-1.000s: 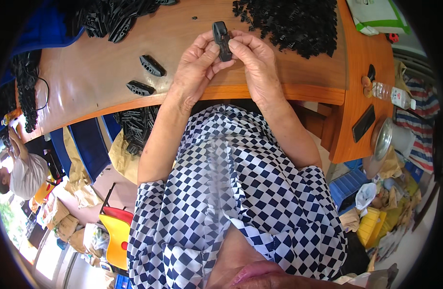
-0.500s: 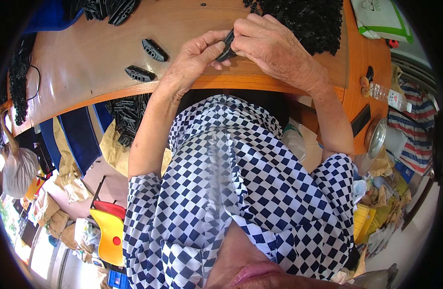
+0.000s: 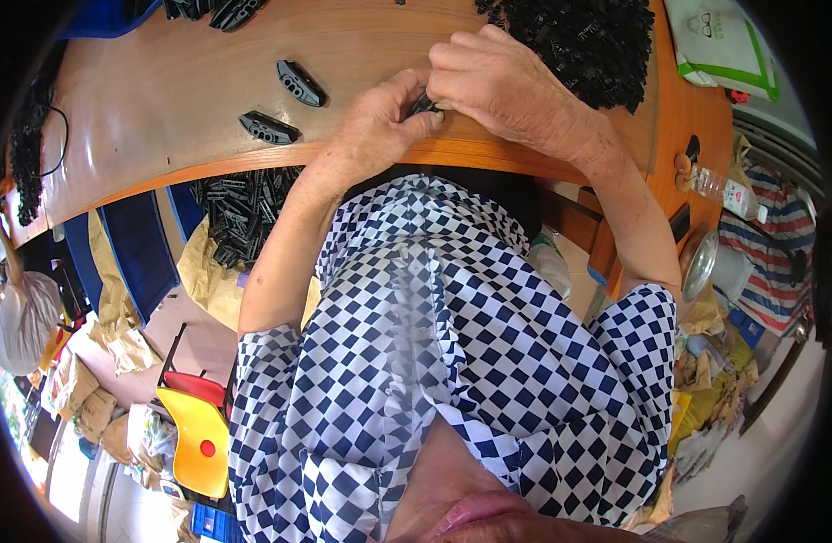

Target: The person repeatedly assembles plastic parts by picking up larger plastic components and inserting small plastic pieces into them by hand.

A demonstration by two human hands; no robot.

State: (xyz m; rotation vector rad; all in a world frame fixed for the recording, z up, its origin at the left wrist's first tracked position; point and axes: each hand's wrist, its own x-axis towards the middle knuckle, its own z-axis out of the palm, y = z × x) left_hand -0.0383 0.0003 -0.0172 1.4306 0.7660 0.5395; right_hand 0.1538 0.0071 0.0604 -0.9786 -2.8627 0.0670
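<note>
Wooden table (image 3: 162, 118) edge: both hands (image 3: 452, 104) mostly hide black part (image 3: 422, 104)

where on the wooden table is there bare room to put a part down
The wooden table is bare left of the two loose black parts, out toward the cable, and between those parts and the left hand. It is crowded at the far right, where the heap of black parts lies behind the right hand.
</note>
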